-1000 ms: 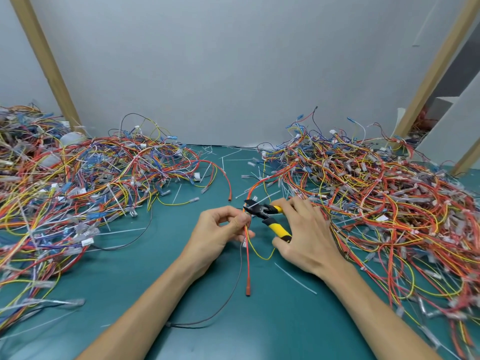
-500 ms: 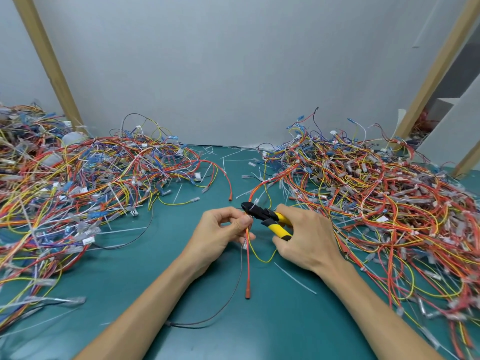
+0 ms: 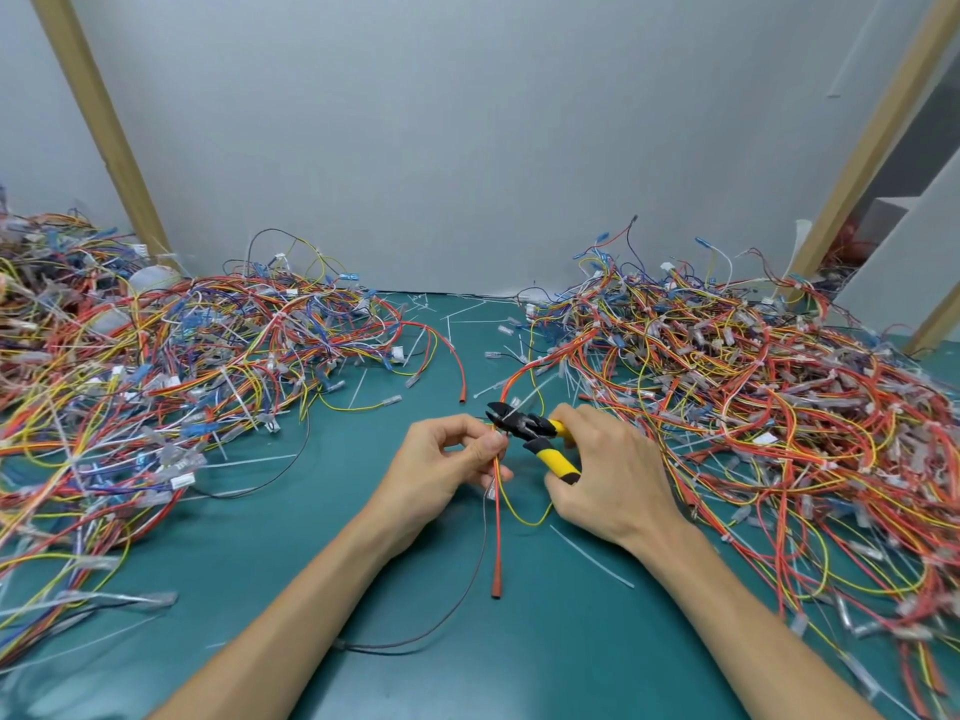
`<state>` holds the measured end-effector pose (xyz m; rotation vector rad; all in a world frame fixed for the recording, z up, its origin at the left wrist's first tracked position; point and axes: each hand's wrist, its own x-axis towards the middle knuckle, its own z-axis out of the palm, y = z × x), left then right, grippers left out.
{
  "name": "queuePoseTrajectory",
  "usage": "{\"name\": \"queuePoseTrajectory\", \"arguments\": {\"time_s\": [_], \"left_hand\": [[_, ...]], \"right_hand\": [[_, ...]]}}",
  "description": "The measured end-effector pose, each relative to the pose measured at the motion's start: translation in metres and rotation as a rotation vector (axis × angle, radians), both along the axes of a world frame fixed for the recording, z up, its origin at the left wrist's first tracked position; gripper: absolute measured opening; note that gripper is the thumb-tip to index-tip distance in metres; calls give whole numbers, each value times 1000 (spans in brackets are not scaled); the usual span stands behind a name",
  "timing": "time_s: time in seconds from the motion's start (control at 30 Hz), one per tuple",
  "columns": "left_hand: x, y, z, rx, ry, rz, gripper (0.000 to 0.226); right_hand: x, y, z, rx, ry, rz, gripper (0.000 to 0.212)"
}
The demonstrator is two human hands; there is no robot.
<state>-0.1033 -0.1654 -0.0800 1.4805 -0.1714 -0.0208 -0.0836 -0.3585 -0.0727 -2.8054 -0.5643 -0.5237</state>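
Note:
My left hand [image 3: 447, 467] pinches a small bundle of wires [image 3: 497, 517] between thumb and fingers; a red wire, a yellow one and a thin dark one hang from it down to the green table. My right hand [image 3: 605, 478] grips yellow-handled cutters [image 3: 535, 433]. Their black jaws point left and sit right at the wires, just above my left fingertips. The red wire ends in a red sleeve [image 3: 496, 589] lying on the table.
A big heap of tangled coloured wires [image 3: 156, 387] covers the left of the green table [image 3: 519, 657]. Another heap [image 3: 769, 407] fills the right. Cut white cable ties [image 3: 592, 556] lie scattered between them. A grey wall and wooden posts [image 3: 104, 122] stand behind.
The cutters' jaws have shifted left and slightly up, closer to the wires pinched in my left hand. Both hands stay nearly in place.

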Motion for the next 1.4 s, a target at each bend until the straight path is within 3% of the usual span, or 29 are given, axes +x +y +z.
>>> {"name": "queuePoseTrajectory", "arguments": {"time_s": [0.17, 0.6, 0.83, 0.97, 1.07, 1.13, 1.2, 1.3, 1.4], "left_hand": [[0, 0, 1, 4, 3, 3, 15], [0, 0, 1, -12, 15, 5, 16], [1, 1, 1, -7, 19, 7, 17], [0, 0, 2, -19, 20, 14, 17], [0, 0, 1, -35, 30, 29, 15], [0, 0, 1, -48, 38, 33, 15], [0, -1, 2, -45, 37, 28, 15], [0, -2, 2, -25, 32, 17, 16], [-1, -1, 3, -19, 35, 9, 17]], "right_hand": [[0, 0, 0, -2, 19, 11, 19], [1, 1, -2, -29, 38, 15, 23], [0, 3, 2, 13, 66, -12, 10], [0, 4, -1, 29, 17, -32, 18], [4, 4, -7, 26, -9, -13, 59], [5, 5, -9, 11, -21, 9, 67], [6, 4, -8, 6, -62, 5, 57], [6, 4, -4, 3, -146, -52, 22], [4, 5, -2, 11, -130, -111, 20]]}}
